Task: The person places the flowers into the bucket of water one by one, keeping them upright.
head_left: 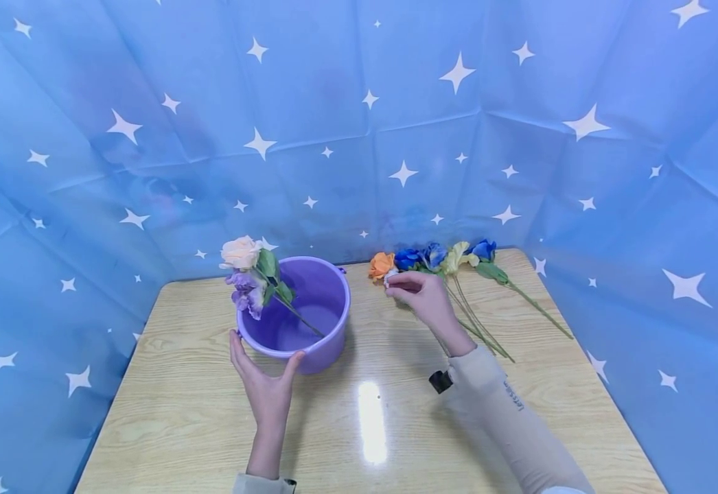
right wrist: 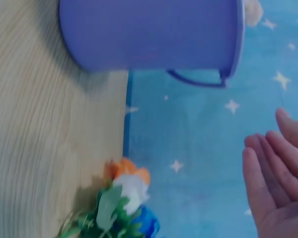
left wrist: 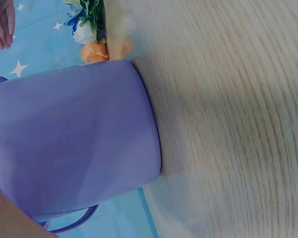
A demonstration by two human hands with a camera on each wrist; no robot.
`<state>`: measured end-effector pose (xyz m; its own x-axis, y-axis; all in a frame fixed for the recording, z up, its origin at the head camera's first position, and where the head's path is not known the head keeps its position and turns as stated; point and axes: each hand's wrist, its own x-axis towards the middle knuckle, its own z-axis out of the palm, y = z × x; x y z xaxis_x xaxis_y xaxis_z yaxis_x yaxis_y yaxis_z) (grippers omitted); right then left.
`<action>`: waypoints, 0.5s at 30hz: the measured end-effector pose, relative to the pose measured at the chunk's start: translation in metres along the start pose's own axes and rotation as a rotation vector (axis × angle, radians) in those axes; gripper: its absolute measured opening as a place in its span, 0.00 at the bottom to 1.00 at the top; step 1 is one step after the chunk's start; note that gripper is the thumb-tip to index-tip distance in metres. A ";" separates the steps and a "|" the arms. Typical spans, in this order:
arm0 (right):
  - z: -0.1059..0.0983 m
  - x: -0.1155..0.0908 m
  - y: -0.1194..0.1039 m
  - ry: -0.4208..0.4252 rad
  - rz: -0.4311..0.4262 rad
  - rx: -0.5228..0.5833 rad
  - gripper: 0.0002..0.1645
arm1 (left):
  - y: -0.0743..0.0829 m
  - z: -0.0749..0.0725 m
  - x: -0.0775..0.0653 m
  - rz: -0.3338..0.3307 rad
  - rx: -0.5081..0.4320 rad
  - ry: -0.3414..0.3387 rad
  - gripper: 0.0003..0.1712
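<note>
My left hand [head_left: 266, 394] grips the near-left side of a purple bucket [head_left: 325, 351], its thumb at the front rim. A cream rose [head_left: 240, 252] and a purple flower [head_left: 248, 293] lean over the bucket's left rim, a stem running down inside. My right hand [head_left: 428, 302] is above the table by a row of artificial flowers, fingers loosely bent and apart from the thumb, with nothing between them in the right wrist view. Beneath it lie an orange rose [head_left: 381, 265], a white rose [right wrist: 131, 192] and a blue flower [right wrist: 146, 221]; the hand partly covers the white one in the head view.
Farther right along the table's back edge lie a pale yellow flower [head_left: 456, 258] and another blue flower [head_left: 484, 250], stems toward the front right. A blue star-patterned cloth [head_left: 359, 137] surrounds the wooden table [head_left: 180, 412]. The bucket's handle [left wrist: 77, 223] hangs at its side.
</note>
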<state>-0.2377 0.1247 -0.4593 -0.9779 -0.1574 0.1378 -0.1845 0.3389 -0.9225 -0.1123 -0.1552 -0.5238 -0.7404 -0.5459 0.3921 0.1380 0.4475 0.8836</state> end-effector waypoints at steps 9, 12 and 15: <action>-0.026 0.007 0.024 0.087 0.052 -0.075 0.18 | -0.001 0.000 0.000 -0.006 0.003 0.000 0.74; -0.034 0.008 0.031 0.090 0.059 -0.089 0.18 | -0.002 0.000 0.000 -0.012 0.001 -0.003 0.74; -0.040 0.009 0.038 0.086 0.069 -0.096 0.18 | -0.002 0.000 0.001 -0.016 -0.001 -0.005 0.74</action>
<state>-0.2578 0.1730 -0.4788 -0.9926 -0.0522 0.1093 -0.1211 0.4337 -0.8929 -0.1129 -0.1562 -0.5250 -0.7458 -0.5497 0.3764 0.1264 0.4381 0.8900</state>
